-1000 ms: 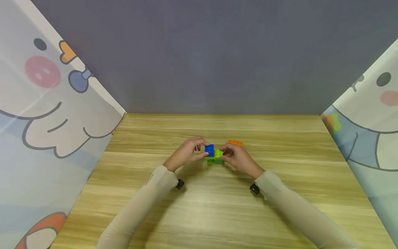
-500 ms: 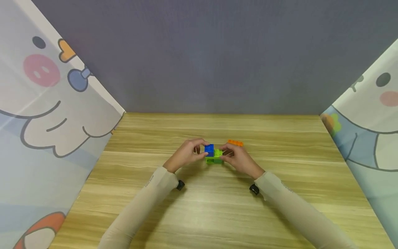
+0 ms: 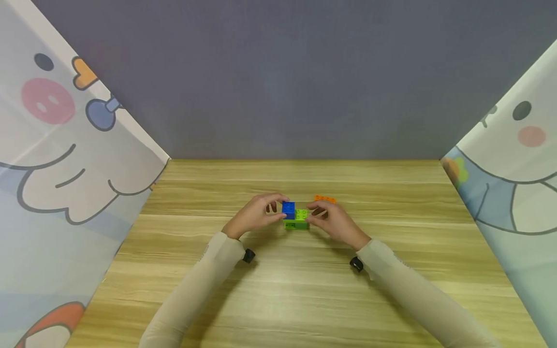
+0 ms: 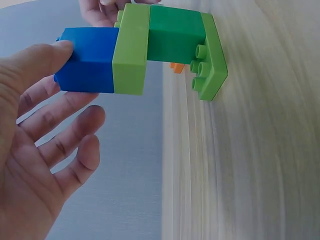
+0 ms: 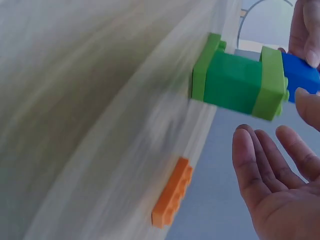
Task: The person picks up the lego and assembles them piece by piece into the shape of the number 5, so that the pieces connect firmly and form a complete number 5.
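Observation:
My left hand (image 3: 252, 215) pinches a blue toy building brick (image 4: 92, 62) between thumb and fingers. That brick sits on the left end of a light green brick (image 4: 131, 55), with bare studs showing on its right half. Beneath is a dark green brick (image 4: 176, 35), standing on a thin light green base piece (image 4: 216, 62) with a few exposed studs. At the right end of the stack is my right hand (image 3: 337, 220), its thumb and fingers spread apart around the upper light green brick, holding nothing in the right wrist view.
An orange studded brick (image 5: 171, 195) lies on the wooden table (image 3: 296, 290) just behind my right hand. A grey panel (image 3: 278, 82) rises at the table's back edge, and cartoon-printed panels (image 3: 48, 145) flank both sides.
The head view has shifted slightly. My left hand keeps its hold on the blue brick, and the stack stays put. My right hand has eased a little to the right of the stack.

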`<state>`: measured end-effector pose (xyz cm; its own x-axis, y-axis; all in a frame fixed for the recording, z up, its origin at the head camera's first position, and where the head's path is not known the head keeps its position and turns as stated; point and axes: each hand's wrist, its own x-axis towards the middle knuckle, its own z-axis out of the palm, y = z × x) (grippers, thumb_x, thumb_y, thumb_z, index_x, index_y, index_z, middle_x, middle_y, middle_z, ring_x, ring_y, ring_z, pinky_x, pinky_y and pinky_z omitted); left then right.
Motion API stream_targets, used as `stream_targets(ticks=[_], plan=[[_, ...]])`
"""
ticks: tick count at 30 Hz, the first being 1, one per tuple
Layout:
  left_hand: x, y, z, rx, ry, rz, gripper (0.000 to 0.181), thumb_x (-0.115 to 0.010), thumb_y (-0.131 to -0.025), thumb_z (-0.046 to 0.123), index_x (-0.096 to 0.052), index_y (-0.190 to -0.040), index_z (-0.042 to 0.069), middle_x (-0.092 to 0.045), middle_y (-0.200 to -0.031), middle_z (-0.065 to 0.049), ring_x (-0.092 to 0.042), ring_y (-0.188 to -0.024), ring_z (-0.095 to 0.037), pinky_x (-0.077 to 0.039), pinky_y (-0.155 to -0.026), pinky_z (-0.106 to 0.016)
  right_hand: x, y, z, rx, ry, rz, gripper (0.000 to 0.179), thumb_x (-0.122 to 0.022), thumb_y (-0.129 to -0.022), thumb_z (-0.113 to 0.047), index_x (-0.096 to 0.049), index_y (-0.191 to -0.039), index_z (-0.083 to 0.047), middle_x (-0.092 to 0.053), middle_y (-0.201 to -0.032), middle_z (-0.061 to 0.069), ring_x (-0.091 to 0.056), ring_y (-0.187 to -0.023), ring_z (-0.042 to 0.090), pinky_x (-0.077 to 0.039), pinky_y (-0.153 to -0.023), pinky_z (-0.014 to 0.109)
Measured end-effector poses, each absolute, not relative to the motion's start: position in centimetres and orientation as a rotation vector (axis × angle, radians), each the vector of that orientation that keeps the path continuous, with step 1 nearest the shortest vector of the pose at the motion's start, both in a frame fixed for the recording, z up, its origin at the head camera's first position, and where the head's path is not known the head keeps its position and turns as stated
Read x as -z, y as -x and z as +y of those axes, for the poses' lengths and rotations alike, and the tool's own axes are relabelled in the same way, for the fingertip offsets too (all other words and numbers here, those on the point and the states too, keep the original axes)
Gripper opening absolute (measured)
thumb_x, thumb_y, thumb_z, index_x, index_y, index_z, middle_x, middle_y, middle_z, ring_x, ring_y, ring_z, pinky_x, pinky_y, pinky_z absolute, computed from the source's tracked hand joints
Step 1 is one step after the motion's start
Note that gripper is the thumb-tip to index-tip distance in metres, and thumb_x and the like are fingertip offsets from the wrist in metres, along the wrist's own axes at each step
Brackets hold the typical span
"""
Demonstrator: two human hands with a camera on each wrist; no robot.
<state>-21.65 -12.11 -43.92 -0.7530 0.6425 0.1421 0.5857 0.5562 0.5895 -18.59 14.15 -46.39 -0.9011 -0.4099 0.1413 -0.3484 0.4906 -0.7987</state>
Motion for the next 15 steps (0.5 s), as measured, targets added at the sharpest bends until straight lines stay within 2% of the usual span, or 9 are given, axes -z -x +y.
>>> stream_targets(ticks=[4, 9, 15], plan=[[43.7, 21.7, -12.1, -0.949, -1.065, 2.675, 0.039, -0.067, -0.089, 0.030, -0.058, -0.126, 0.018, -0.060, -0.107, 0.007, -0.052, -0.079, -0.007, -0.047, -0.066, -0.027, 45.7, 18.9, 15.1, 1.409, 0.614, 2.684, 0.037, -0.068, -0.089, -0.026, -0.063, -0.118, -0.004, -0.062, -0.113, 0.010, -0.060, -0.096, 0.019, -0.051, -0.078, 0.036], [43.7, 21.7, -12.2, -0.964, -1.046, 2.652, 0.041, -0.066, -0.090, 0.032, -0.057, -0.127, 0.018, -0.060, -0.109, 0.004, -0.053, -0.084, -0.009, -0.047, -0.069, -0.029, 45.3, 19.8, 16.7, 1.367, 0.591, 2.766, 0.033, -0.070, -0.088, -0.017, -0.063, -0.116, -0.002, -0.062, -0.111, 0.014, -0.059, -0.097, 0.025, -0.051, -0.078, 0.038], [43.8, 21.6, -12.4, -1.003, -1.056, 2.667, 0.037, -0.065, -0.090, 0.034, -0.059, -0.123, 0.018, -0.059, -0.113, 0.007, -0.052, -0.088, -0.009, -0.047, -0.072, -0.029, 45.1, 20.3, 18.3, 1.275, 0.471, 2.823, 0.033, -0.068, -0.088, -0.009, -0.060, -0.119, 0.000, -0.057, -0.119, 0.017, -0.056, -0.103, 0.033, -0.049, -0.082, 0.043]])
